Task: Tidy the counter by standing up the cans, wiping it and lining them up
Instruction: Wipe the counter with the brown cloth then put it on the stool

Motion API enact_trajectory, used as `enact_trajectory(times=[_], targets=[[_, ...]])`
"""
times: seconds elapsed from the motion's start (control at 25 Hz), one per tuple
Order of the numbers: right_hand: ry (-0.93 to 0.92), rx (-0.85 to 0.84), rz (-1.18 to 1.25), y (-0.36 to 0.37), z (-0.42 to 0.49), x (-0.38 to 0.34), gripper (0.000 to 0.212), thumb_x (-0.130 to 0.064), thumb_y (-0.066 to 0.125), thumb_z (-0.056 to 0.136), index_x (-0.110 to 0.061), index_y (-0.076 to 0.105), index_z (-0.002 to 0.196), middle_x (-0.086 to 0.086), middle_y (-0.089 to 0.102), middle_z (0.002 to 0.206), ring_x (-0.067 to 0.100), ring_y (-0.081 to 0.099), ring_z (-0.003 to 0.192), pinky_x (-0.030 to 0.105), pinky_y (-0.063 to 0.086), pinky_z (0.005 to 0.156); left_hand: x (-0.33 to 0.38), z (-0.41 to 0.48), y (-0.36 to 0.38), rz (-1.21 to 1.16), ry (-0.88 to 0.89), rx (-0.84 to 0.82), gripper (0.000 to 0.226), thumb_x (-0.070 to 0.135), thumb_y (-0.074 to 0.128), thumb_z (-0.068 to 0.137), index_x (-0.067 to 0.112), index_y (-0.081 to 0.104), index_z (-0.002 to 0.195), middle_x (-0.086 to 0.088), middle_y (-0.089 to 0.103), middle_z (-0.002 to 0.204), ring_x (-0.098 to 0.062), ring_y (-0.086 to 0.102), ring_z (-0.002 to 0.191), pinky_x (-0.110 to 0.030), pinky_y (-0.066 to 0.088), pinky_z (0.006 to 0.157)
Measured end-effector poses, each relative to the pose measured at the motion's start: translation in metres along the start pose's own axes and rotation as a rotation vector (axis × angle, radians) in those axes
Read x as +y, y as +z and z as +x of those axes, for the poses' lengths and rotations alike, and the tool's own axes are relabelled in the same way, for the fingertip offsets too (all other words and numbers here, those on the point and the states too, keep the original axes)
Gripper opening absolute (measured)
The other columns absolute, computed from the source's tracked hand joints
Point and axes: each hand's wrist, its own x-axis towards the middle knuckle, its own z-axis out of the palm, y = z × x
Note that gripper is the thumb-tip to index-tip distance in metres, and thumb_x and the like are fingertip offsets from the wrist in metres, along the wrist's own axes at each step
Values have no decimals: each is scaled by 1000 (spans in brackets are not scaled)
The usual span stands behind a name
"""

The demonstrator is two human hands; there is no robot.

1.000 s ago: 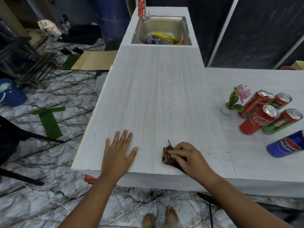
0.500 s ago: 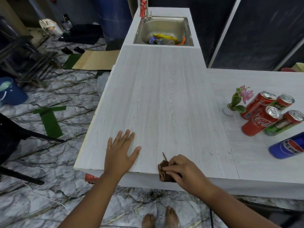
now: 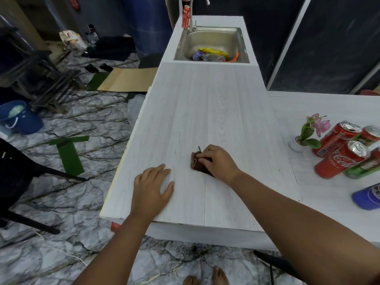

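Note:
My right hand [image 3: 219, 161] presses a small brown cloth [image 3: 197, 163] flat onto the white counter [image 3: 216, 103], a little in from the near edge. My left hand [image 3: 151, 187] rests palm down on the counter to the left of the cloth, fingers together. At the right stand several upright cans in a cluster: two red cola cans [image 3: 339, 161], a red-and-green can [image 3: 370, 135] behind them and another [image 3: 364, 167] in front. A blue Pepsi can [image 3: 368, 197] stands at the right edge, partly cut off.
A small white pot with a pink flower [image 3: 308, 134] stands just left of the cans. A steel sink [image 3: 211, 41] with litter in it lies at the far end, with a red can [image 3: 186, 16] by its tap. Marble floor drops away left of the counter.
My right hand has pushed the brown cloth away from the near edge toward the middle of the counter. My left hand stays flat, its fingers now closer together.

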Motion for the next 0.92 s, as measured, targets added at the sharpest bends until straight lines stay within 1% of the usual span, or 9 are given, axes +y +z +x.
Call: enact_trajectory(times=[0.08,0.2,0.36,0.52,0.56,0.64,0.72,0.8,0.92], targets=[[-16,-30,-20,7,-3,3,25,-21,75,99,-20,81,123,-1,70,113,19,61,109,26,46,96,-1,1,0,-5,3,4,42,53,61,100,32,68,136,12,58,153,-15,53,136,-44,40,110],[-62,-46,0,11,-30,3,26,-20,77,97,-21,81,123,-2,70,108,16,60,106,32,51,97,-3,1,2,-4,5,1,42,54,60,101,32,68,136,12,58,152,-15,52,136,-43,40,109],[-132,-64,3,14,-87,1,26,-16,80,95,-19,82,121,-2,72,105,15,62,101,24,49,92,-3,2,3,-15,-1,-11,43,56,58,101,33,66,137,12,57,153,-15,52,137,-42,38,110],[-110,-57,8,15,-124,-6,24,-16,82,93,-19,83,117,-5,72,104,12,62,99,20,47,88,-2,-2,-1,-34,-2,-32,50,58,56,102,31,64,143,10,54,159,-17,50,142,-44,37,116],[-100,-51,6,16,-129,-9,24,-16,81,94,-19,84,117,-5,72,104,12,62,99,20,47,88,0,-7,-1,-29,-10,-56,56,61,53,103,30,59,149,8,49,164,-19,45,148,-46,34,121],[-88,-45,8,16,-139,-13,23,-16,81,94,-19,84,117,-5,72,103,13,62,99,22,50,87,8,-22,0,7,-22,-131,70,68,42,106,29,41,164,6,30,175,-19,25,162,-51,21,131],[-84,-40,18,15,-149,-17,22,-17,80,95,-20,84,116,-5,72,103,13,63,99,25,52,87,17,-40,3,47,-9,-174,78,73,33,106,30,24,170,6,14,180,-18,5,167,-55,9,133],[-80,-38,27,14,-159,-19,21,-17,80,95,-20,84,116,-5,72,102,13,63,99,25,52,87,24,-52,2,76,-6,-194,79,74,29,107,31,17,172,7,7,180,-19,-4,167,-57,3,133],[-68,-80,44,10,-170,-19,21,-18,79,96,-19,84,117,-4,72,103,12,62,100,20,47,88,36,-60,-1,89,-22,-232,81,74,26,107,29,13,172,9,3,180,-20,-10,166,-59,-2,132]])
